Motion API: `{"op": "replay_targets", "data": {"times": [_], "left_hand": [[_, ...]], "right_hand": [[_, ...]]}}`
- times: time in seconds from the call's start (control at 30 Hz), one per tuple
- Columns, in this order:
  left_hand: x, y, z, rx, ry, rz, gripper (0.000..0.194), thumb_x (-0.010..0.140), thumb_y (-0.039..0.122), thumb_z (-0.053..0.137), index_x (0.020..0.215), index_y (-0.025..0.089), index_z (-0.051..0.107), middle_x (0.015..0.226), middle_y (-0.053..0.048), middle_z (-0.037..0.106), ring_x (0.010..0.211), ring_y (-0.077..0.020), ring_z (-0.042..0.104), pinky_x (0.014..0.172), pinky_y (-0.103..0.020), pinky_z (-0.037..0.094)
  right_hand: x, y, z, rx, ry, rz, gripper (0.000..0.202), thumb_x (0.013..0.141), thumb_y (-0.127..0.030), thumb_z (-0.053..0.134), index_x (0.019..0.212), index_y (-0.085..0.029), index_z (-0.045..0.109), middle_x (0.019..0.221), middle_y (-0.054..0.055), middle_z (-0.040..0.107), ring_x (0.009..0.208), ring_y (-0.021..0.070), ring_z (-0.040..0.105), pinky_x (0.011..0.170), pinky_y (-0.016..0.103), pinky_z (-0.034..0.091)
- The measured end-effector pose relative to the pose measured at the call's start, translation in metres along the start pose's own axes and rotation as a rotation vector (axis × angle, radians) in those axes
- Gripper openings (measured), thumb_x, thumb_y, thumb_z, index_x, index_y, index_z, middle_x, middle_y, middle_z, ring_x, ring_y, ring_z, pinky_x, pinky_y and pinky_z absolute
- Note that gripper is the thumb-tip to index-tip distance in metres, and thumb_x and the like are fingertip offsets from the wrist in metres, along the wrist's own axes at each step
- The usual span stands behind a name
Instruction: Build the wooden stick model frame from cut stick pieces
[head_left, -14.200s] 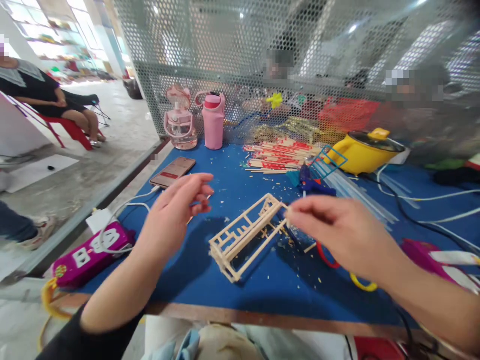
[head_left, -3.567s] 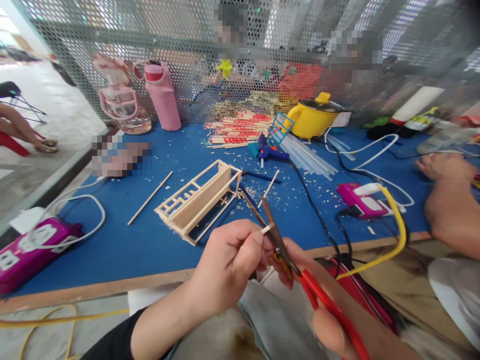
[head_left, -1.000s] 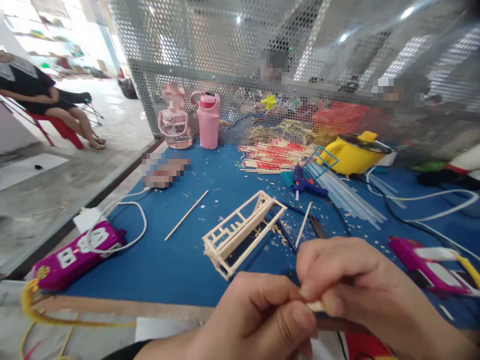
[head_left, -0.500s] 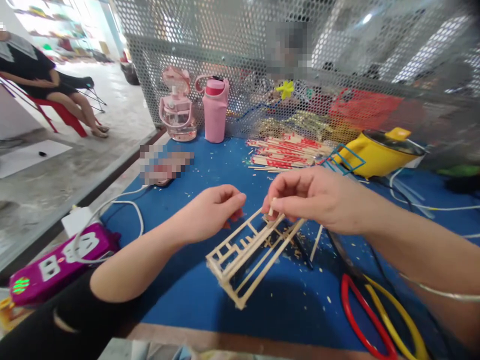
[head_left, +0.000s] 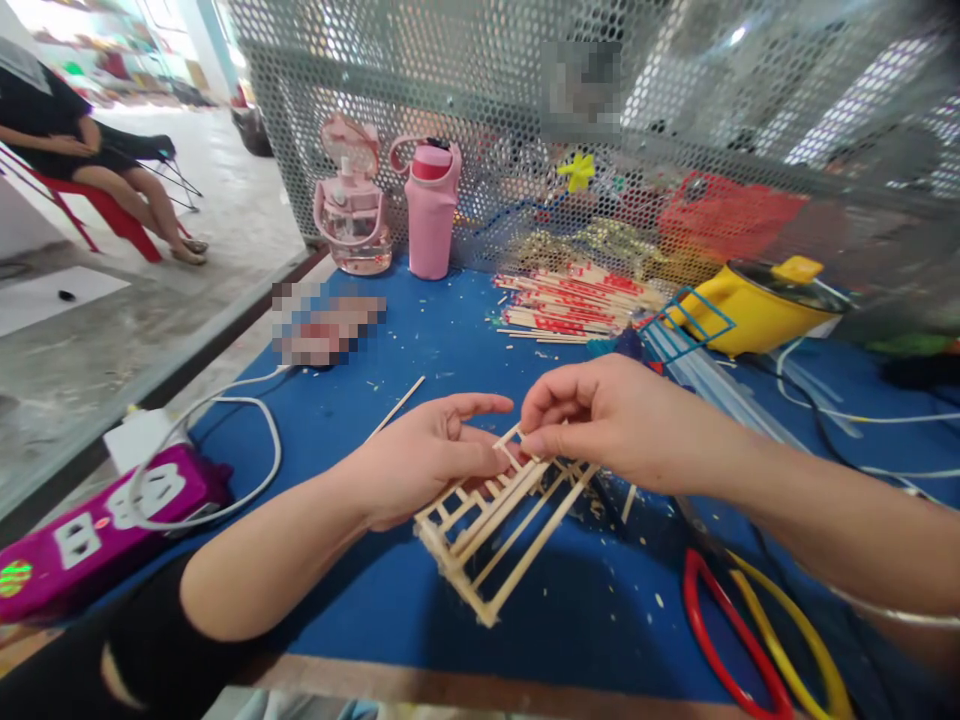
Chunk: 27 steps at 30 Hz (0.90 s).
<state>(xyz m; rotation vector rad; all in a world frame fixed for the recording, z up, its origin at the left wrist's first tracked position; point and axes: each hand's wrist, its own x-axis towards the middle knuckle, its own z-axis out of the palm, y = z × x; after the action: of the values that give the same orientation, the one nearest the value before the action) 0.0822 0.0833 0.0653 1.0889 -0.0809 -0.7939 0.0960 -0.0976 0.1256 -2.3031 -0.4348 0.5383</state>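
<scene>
A small lattice frame of thin wooden sticks point(head_left: 517, 545) stands tilted over the blue table, its rails joined by short crosspieces. My left hand point(head_left: 439, 450) grips its left rail, thumb above and fingers underneath, with the index finger stretched out. At the far part of the frame, my right hand point(head_left: 600, 420) pinches thumb and fingertips together against the lattice. The short piece of stick in that pinch is mostly hidden by the fingers. Red-and-yellow-handled scissors point(head_left: 739, 630) lie below my right forearm. A loose stick point(head_left: 397, 405) rests behind my left hand.
Bundled sticks with red wrappers point(head_left: 570, 305) lie at the back, beside a yellow pot point(head_left: 757, 315) and a blue wire stand point(head_left: 690, 328). Two pink bottles point(head_left: 431, 215) stand by the perforated metal screen point(head_left: 480, 80). A purple power strip point(head_left: 112, 530) with white cables is at left. Someone sits beyond.
My left hand has moved right and taken hold of the frame's rail. My right hand has lowered the short stick piece to the lattice. A loose stick behind my left hand now shows.
</scene>
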Motion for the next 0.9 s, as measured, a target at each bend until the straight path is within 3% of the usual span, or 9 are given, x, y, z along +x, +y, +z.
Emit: {"op": "replay_targets", "data": {"times": [0.17, 0.37, 0.5, 0.63, 0.83, 0.9], "left_hand": [[-0.002, 0.002, 0.004, -0.075, 0.066, -0.015, 0.054, 0.08, 0.003, 0.055, 0.131, 0.007, 0.038, 0.07, -0.007, 0.067, 0.055, -0.0081, 0.061, 0.056, -0.016, 0.048], [-0.004, 0.0, 0.005, -0.096, 0.066, 0.015, 0.056, 0.081, 0.002, 0.055, 0.133, 0.01, 0.036, 0.071, -0.006, 0.069, 0.053, -0.0075, 0.061, 0.054, -0.015, 0.049], [-0.003, 0.001, 0.005, -0.087, 0.081, 0.026, 0.059, 0.078, 0.002, 0.059, 0.132, 0.011, 0.037, 0.077, -0.009, 0.071, 0.058, -0.01, 0.064, 0.054, -0.016, 0.049], [0.002, 0.005, 0.006, -0.064, 0.172, -0.005, 0.054, 0.077, 0.005, 0.06, 0.128, 0.012, 0.042, 0.075, -0.009, 0.07, 0.059, -0.0125, 0.065, 0.052, -0.018, 0.05], [0.011, 0.008, 0.008, 0.023, 0.164, 0.015, 0.064, 0.071, 0.004, 0.066, 0.129, 0.009, 0.041, 0.061, -0.004, 0.066, 0.046, -0.0094, 0.058, 0.047, -0.017, 0.048], [0.012, 0.008, 0.008, 0.024, 0.183, 0.014, 0.062, 0.072, 0.004, 0.065, 0.128, 0.009, 0.041, 0.061, -0.003, 0.066, 0.046, -0.0092, 0.058, 0.048, -0.018, 0.048]], "right_hand": [[-0.003, 0.002, 0.004, -0.083, 0.074, -0.048, 0.007, 0.074, -0.025, 0.065, 0.07, -0.021, 0.068, 0.06, -0.004, 0.064, 0.053, 0.0089, 0.055, 0.048, 0.02, 0.04], [-0.002, 0.009, 0.007, -0.098, 0.005, -0.055, 0.008, 0.074, -0.025, 0.062, 0.072, -0.022, 0.069, 0.064, -0.003, 0.066, 0.056, 0.0109, 0.057, 0.05, 0.022, 0.04], [-0.001, 0.008, 0.005, -0.052, -0.018, -0.017, 0.007, 0.072, -0.023, 0.063, 0.068, -0.02, 0.058, 0.055, -0.005, 0.058, 0.048, 0.0082, 0.049, 0.043, 0.02, 0.034], [0.003, 0.006, 0.005, -0.042, -0.037, -0.012, 0.015, 0.069, -0.018, 0.064, 0.066, -0.021, 0.049, 0.05, -0.008, 0.051, 0.043, 0.0061, 0.04, 0.04, 0.019, 0.028], [0.004, 0.005, 0.004, -0.03, -0.059, -0.032, 0.014, 0.071, -0.017, 0.063, 0.072, -0.022, 0.051, 0.057, -0.007, 0.059, 0.046, 0.0076, 0.048, 0.041, 0.02, 0.033], [-0.009, 0.001, 0.0, -0.086, 0.024, -0.089, 0.01, 0.073, -0.017, 0.063, 0.075, -0.022, 0.055, 0.059, -0.006, 0.06, 0.049, 0.009, 0.051, 0.043, 0.021, 0.037]]}}
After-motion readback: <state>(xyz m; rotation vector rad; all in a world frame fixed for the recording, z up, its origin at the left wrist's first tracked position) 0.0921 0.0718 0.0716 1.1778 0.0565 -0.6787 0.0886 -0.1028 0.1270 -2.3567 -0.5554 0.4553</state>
